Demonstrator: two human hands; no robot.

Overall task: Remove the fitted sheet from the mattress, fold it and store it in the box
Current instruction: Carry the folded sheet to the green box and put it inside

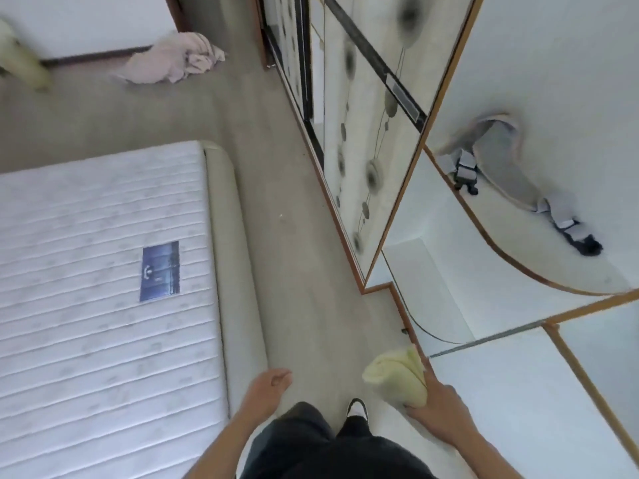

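Note:
The mattress (90, 271) lies bare at the left, white and quilted, with a blue label on top. My right hand (437, 407) grips a folded pale yellow sheet (397, 376) at the lower right, close to the wardrobe's wooden edge. My left hand (268, 383) hangs over the floor beside the bed frame, fingers loosely curled, holding nothing. No box is in view.
A beige bed frame (235, 271) edges the mattress. A mirrored wardrobe (363, 133) runs along the right of a narrow floor aisle. A crumpled pink cloth (173, 58) lies on the floor at the far wall. My dark trousers and a shoe (358, 407) show at the bottom.

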